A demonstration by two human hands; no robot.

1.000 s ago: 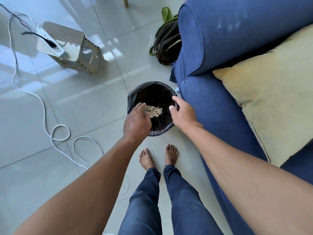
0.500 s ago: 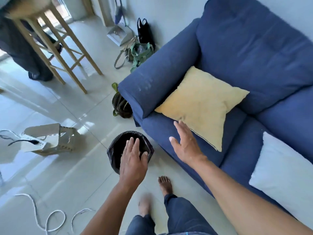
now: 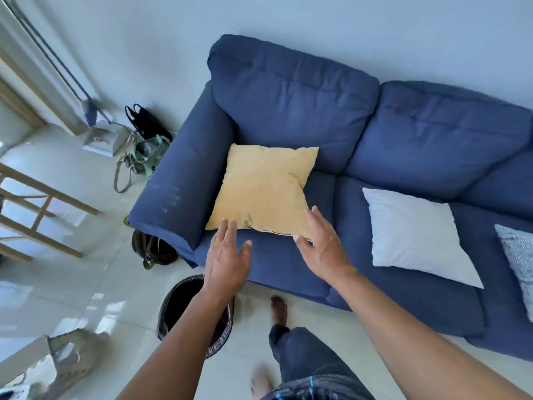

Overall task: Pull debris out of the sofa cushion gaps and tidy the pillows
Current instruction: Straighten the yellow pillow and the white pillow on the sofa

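A blue sofa (image 3: pixel 288 105) fills the right half of the view. A yellow pillow (image 3: pixel 262 186) lies flat on its left seat cushion, a white pillow (image 3: pixel 415 238) on the middle seat, and a patterned pillow (image 3: pixel 519 261) shows at the right edge. My left hand (image 3: pixel 227 261) hovers with straight fingers at the yellow pillow's near left corner. My right hand (image 3: pixel 323 246) is spread over its near right corner; whether it touches is unclear. Both hands hold nothing. A black-lined bin (image 3: pixel 178 310) stands on the floor below my left forearm.
Bags (image 3: pixel 144 157) lie on the tiled floor beside the sofa's left arm, and a dark backpack (image 3: pixel 153 249) leans at its front corner. A wooden stool's legs (image 3: pixel 34 215) stand at the left. A grey plastic stool (image 3: pixel 60 362) sits bottom left. My feet stand near the bin.
Both hands rose from the bin and reached forward to the yellow pillow's near edge. The view lifted from the floor to the whole sofa.
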